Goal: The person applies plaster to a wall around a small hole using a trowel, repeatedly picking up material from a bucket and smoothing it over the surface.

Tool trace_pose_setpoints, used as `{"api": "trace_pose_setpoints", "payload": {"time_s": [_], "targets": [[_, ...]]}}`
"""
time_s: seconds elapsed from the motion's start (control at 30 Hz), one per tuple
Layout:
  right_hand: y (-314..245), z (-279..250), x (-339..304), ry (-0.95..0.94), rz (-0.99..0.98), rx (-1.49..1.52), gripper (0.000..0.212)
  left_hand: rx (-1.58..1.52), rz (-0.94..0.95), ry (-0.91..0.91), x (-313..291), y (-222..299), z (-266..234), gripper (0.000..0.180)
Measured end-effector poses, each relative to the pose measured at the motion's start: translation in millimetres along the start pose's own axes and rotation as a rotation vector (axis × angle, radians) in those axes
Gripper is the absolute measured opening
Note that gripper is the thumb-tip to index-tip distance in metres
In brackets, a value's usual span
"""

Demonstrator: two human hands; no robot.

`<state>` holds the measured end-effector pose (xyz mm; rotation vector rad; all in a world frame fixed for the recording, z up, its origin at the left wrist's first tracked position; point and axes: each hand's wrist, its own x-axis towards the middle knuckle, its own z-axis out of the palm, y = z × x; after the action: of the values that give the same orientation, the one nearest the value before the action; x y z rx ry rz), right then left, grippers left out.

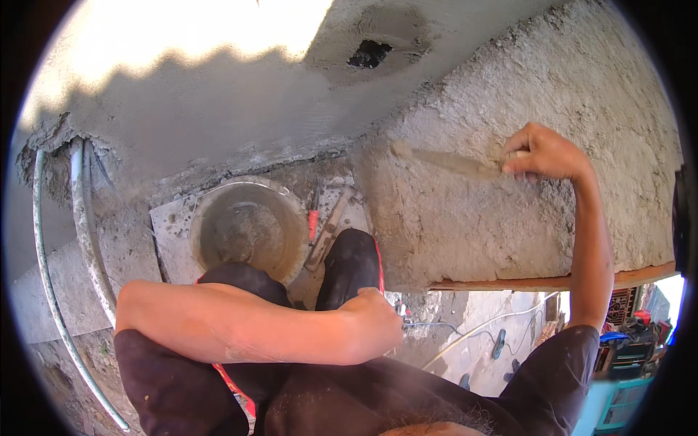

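Observation:
At the right, my right hand (542,154) is raised in front of the rough grey wall (465,232), its fingers pinched on one end of a long, flat, tan tool (454,161). The tool points left along the wall and is smeared by motion, so its exact kind is unclear. My left forearm lies across my thighs. Near my knee, my left hand (372,327) is curled closed; whatever its fingers may hold is hidden. A round, mortar-stained bucket (198,236) stands in front of my legs, with murky grey contents.
Beside the bucket lie a red-handled tool (313,224) and a worn hammer-like tool (333,227). Pale pipes (83,211) run down at the left. The smoother wall (240,109) has a dark hole (369,54). A brown edge (552,282) borders the rough wall; sandals (499,344) lie beyond.

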<state>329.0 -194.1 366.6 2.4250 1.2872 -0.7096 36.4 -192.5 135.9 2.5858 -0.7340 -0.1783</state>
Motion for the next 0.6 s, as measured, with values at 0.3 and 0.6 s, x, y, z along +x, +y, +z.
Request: {"api": "trace_pose_setpoints", "payload": {"time_s": [0.3,0.6], "targets": [[20,59,12,0.770,0.005,0.157,0.029,-0.028,0.013,0.119,2,-16,-8,0.009],[14,362,140,0.883,-0.018,0.635,0.047,0.046,-0.116,0.032,-17,-4,-3,0.017]]}}
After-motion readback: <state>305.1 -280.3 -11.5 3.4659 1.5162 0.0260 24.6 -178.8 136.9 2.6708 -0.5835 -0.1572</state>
